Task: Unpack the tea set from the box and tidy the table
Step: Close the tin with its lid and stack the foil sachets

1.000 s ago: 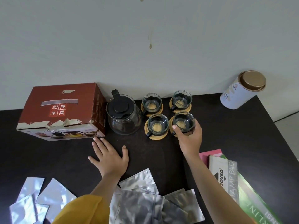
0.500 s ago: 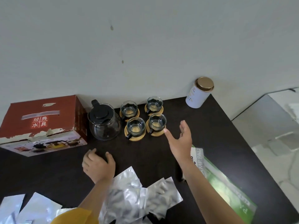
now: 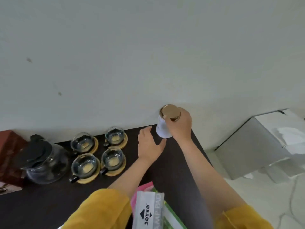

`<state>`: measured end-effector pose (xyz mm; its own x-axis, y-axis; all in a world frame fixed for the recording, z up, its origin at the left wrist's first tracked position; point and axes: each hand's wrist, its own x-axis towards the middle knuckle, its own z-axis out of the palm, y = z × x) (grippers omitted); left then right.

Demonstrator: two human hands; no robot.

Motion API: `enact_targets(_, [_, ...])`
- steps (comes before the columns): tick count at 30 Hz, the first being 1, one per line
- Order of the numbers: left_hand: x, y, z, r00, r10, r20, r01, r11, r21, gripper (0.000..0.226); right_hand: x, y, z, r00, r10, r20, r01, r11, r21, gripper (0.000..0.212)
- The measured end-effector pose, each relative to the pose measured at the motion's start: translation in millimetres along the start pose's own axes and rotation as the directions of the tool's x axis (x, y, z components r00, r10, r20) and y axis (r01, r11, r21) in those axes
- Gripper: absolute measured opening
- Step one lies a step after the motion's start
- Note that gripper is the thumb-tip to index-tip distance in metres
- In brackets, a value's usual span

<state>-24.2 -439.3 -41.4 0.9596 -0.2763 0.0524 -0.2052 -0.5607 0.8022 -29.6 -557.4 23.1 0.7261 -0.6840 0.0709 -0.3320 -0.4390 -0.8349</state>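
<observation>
Dark table [image 3: 54, 207] against a pale wall [image 3: 148, 47], its left and near edges cut off.

Red box [image 3: 9, 156] far left of the teapot, mostly out of frame; printing on it too blurred to read.

Glass teapot [image 3: 44, 162] with black lid, just right of the box, upright on the table.

Right of the teapot, four glass cups [image 3: 85, 166] on round wooden coasters [image 3: 92, 176], two by two, black handles pointing left and toward the near edge.

Far right of the teapot, at the table's back corner by the wall: white tin [image 3: 162, 129] with gold lid [image 3: 170, 112], tilted. Writing on the tin too smeared to make out.

Right hand [image 3: 180, 124] wrapped around the tin's upper part, fingers curled at the lid; much of the tin hidden behind it.

Left hand [image 3: 150, 144] just left of the tin's base, fingers spread and straight, holding nothing; thumb close to the tin's bottom, contact unclear.

Yellow sleeves [image 3: 102, 210] at the bottom edge, cut off.

Near the front edge, well right of the teapot: clear packet [image 3: 148, 210] printed "JOYKO" and, partly readable, "AMP PAD", lying over pink and green packets [image 3: 171, 219], all cut off below.
</observation>
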Motion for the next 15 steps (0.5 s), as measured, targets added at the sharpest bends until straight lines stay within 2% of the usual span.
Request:
enact_targets(5, [52.0, 6.0, 39.8, 0.993, -0.099, 0.061, 0.103, 0.992, -0.072, 0.102, 49.8, 13.2, -3.8, 0.975, -0.064, 0.212, 0.096, 0.985, -0.142, 0.089])
enact_targets(9, [73.4, 5.7, 61.1, 0.996, -0.084, 0.043, 0.09, 0.982, -0.169, 0.099, 63.8, 25.2, 1.0, 0.96, -0.137, 0.245, 0.177, 0.973, -0.15, 0.078])
enact_targets(15, [80.0, 4.3, 71.3, 0.997, -0.073, 0.013, 0.074, 0.985, -0.156, 0.094, 64.3, 34.1, 0.2, 0.936, -0.232, 0.265, 0.28, 0.946, -0.161, 0.087])
